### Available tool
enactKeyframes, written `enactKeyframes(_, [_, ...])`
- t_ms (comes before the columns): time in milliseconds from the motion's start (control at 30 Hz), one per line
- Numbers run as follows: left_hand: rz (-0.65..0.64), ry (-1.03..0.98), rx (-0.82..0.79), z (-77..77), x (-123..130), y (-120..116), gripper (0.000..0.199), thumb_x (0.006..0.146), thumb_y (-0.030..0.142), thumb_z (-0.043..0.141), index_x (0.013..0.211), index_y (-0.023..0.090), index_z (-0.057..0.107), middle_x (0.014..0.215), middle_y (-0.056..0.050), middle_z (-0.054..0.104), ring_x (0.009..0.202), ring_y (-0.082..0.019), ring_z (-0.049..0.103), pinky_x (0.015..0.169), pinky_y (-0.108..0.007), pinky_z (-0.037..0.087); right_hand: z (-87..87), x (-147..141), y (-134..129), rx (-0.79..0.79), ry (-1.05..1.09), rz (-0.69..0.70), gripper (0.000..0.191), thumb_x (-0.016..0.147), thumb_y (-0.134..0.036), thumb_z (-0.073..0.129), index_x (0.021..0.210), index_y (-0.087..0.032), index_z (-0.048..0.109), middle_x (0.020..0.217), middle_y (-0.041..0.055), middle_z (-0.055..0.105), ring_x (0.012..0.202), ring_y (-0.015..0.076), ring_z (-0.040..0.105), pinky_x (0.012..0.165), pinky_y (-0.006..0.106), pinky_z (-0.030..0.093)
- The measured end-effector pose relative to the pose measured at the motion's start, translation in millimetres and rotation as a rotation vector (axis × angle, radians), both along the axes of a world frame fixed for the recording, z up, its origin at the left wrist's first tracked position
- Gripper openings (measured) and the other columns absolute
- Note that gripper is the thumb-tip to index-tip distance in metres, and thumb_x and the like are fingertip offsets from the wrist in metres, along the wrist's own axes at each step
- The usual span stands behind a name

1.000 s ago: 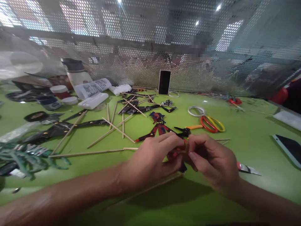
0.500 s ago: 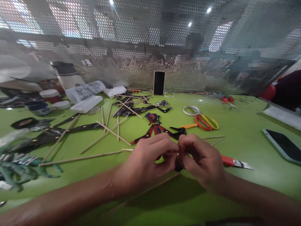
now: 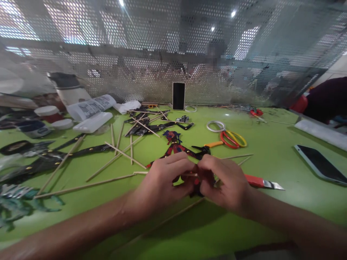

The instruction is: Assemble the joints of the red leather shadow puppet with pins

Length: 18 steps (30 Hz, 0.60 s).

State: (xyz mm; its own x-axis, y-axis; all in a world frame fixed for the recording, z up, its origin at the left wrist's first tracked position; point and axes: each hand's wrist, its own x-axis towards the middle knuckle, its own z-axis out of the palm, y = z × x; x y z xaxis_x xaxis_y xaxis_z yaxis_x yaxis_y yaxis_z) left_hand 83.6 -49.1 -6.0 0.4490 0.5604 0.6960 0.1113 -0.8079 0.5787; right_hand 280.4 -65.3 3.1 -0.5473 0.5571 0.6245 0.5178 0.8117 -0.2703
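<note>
1. The green table [image 3: 273,224] filled the lower view, backed by a perforated screen [image 3: 151,61]; the two bare hands met over its near middle.
2. The puppet [image 3: 177,147] lay on the table just beyond and partly beneath the hands. It was a flat, jointed figure in red, dark blue and black, with a ragged blue-and-red head, both arms spread sideways and small brass-coloured dots on the body and arms. Its lower part was mostly hidden by the fingers.
3. On the far left stood a tall pale jug [image 3: 69,90] with a dark top, its inside out of sight. In front of it were a white-topped jar [image 3: 48,112] showing red through its side and a dark blue jar [image 3: 32,128] whose contents could not be made out.
4. The left hand [image 3: 169,177] had its thumb and fingers bent to a narrow pinch, with a small gap behind the tips. The right hand [image 3: 226,180] was curled close against it, fingertips nearly meeting the left ones; whether they gripped anything could not be told.
5. A red-handled knife [image 3: 264,181] lay just beside the right hand.
6. A thin stick [image 3: 193,175] lay in the left pinch, its blunt pale end pointing towards the right fingertips.
</note>
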Motion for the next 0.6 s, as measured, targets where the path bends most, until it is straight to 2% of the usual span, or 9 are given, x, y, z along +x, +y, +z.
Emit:
enactKeyframes(167, [0.011,0.003,-0.008,0.4,0.5,1.5,0.016,0.076,-0.001,0.057,0.079,0.013,0.064,0.072,-0.001,0.059,0.06,-0.007,0.051,0.053,-0.016,0.04,-3.4,1.7,-1.4,0.086,-0.088,-0.044,0.016,0.089,-0.01,0.054,0.099,-0.021,0.049,0.075,-0.002,0.054,0.061,0.0121,0.048,0.058,0.026,0.035])
enactKeyframes(300, [0.027,0.014,-0.004,-1.7,1.1,1.9,0.017,0.075,-0.003,0.057,0.077,0.013,0.062,0.069,0.002,0.057,0.059,-0.006,0.048,0.053,-0.014,0.037,-6.0,1.9,-0.1,0.069,-0.112,-0.037,0.009,0.092,-0.014,0.053,0.1,-0.019,0.051,0.075,-0.0012,0.053,0.061,0.0119,0.048,0.057,0.025,0.035])
enactKeyframes(433, [0.009,0.054,-0.034,-5.4,0.4,2.2,0.014,0.079,-0.002,0.058,0.08,0.012,0.06,0.075,0.0,0.059,0.066,-0.007,0.053,0.059,-0.014,0.042,-7.1,1.7,0.6,0.049,-0.092,-0.035,0.007,0.092,-0.014,0.052,0.097,-0.018,0.051,0.074,-0.0021,0.051,0.06,0.0111,0.046,0.055,0.024,0.035])
enactKeyframes(600, [0.005,0.132,-0.006,-2.3,-2.0,3.2,0.01,0.085,0.004,0.056,0.084,0.013,0.06,0.08,-0.002,0.059,0.069,-0.01,0.052,0.061,-0.019,0.043,1.3,5.7,0.3,-0.046,-0.018,-0.071,0.009,0.09,-0.014,0.053,0.094,-0.021,0.049,0.074,-0.0043,0.053,0.062,0.009,0.047,0.058,0.021,0.038])
